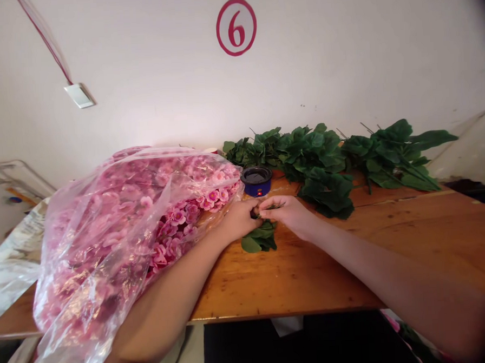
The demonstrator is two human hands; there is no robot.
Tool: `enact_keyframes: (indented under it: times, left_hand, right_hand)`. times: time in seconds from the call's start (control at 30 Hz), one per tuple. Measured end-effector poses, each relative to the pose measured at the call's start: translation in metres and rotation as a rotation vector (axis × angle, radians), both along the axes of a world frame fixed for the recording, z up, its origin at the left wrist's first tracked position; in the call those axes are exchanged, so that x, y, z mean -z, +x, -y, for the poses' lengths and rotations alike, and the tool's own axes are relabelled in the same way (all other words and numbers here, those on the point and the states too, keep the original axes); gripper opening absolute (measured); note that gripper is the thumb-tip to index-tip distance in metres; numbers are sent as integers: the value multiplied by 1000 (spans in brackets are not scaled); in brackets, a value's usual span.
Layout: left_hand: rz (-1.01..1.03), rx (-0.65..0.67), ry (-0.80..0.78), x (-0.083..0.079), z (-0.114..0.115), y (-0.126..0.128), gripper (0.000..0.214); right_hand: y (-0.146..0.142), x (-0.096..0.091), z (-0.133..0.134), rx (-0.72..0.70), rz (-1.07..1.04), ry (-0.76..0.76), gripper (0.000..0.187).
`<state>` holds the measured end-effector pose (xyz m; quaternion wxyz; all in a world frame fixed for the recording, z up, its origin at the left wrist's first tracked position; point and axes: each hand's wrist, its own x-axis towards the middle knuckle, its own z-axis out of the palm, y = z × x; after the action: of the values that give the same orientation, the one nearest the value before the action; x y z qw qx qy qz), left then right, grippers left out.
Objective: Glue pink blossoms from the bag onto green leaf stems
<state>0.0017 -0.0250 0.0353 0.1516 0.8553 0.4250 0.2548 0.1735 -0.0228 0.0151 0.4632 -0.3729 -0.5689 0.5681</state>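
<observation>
Wooden table (352,262) against a pale wall; red circled numeral 6 (236,27) painted high on the wall, white box (79,96) on a red cord far left.

Layout:
- Left: large clear plastic bag (87,249), mouth open toward the centre, packed with pink flower heads (175,217).
- Far centre: small blue pot (257,181), dark inside, with a red light on its front.
- Far centre to right: two heaps of green leaf stems (315,167) and (391,155) along the wall.

Hands: left hand (239,218) and right hand (288,211) meet just near of the pot, fingertips touching. Both are curled nearly closed, pinching the top of one leaf sprig (260,237). Finger detail at the pinch is too small to resolve.

Sprig position: table centre, beside the bag mouth. Its leaves rest on the wood below the hands.

Orientation: long axis runs roughly near to far. Leafy end points toward the near edge, stem end lies far, inside the fingers. A thin green bit juts right from the pinch.

Progress (judgement): early. One sprig is in work and no pink shows on it. The bag looks close to full, both leaf heaps are large, and no finished pieces are set apart anywhere in view. Nearly all the material appears unhandled.
</observation>
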Motion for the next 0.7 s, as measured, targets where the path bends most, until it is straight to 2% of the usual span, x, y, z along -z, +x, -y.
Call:
enact_keyframes:
  times: [0.07,0.23,0.43,0.53,0.7]
  left_hand:
    - [11,-13,-58,3,-4,-4,11]
    - [47,-20,-131,7,-7,-5,12]
    - [61,-28,-153,10,-3,0,36]
    - [19,-55,-130,10,1,3,35]
    - [-60,-99,-52,8,7,9,29]
  right_hand:
    - [-1,2,-1,-2,9,-14,26]
    - [4,-2,-7,-2,-65,-86,24]
    - [19,-17,-14,118,101,-8,21]
    - [23,-24,-12,140,229,79,27]
    - [21,-28,-3,199,613,414,37]
